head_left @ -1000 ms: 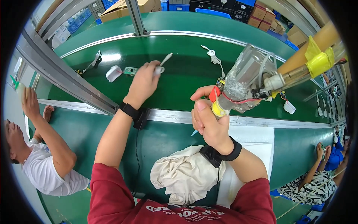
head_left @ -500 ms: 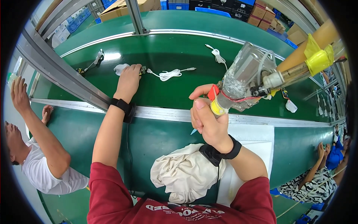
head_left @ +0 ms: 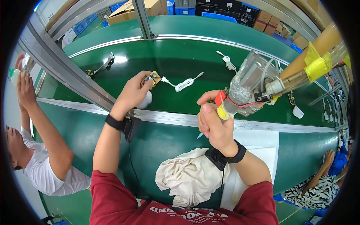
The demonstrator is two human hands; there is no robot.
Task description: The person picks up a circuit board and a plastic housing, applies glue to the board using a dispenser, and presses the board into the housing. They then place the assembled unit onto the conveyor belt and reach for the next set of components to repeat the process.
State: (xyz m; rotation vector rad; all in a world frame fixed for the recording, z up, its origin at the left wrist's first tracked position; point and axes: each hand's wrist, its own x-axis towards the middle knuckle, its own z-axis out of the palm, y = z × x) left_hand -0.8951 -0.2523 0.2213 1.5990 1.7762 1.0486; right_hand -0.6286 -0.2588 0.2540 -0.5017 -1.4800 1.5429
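Note:
My left hand [head_left: 133, 92] is over the green belt, its thumb and fingers pinching a small circuit board [head_left: 153, 79] with yellow and blue parts. From the board's right side runs a coiled white cable [head_left: 183, 84]. A blurred white piece [head_left: 145, 100] hangs below my left palm. My right hand [head_left: 217, 125] is closed round a grey tube-shaped hand tool [head_left: 229, 107] with yellow tape and a red part near my index finger. Clear plastic wraps the tool's upper part. A pale blue tip [head_left: 200, 135] pokes out beneath my right hand.
Other boards with cables lie on the belt [head_left: 176, 103], such as one at the far left [head_left: 108, 62]. A metal post [head_left: 75, 71] slants past my left arm. Cream cloth [head_left: 191, 176] and white foam sheets [head_left: 258, 137] lie nearer me. Co-workers sit on both sides.
My left hand has lifted the circuit board and turned it, drawing it and its cable rightward; the white piece now hangs below the palm. My right hand keeps its hold on the tool.

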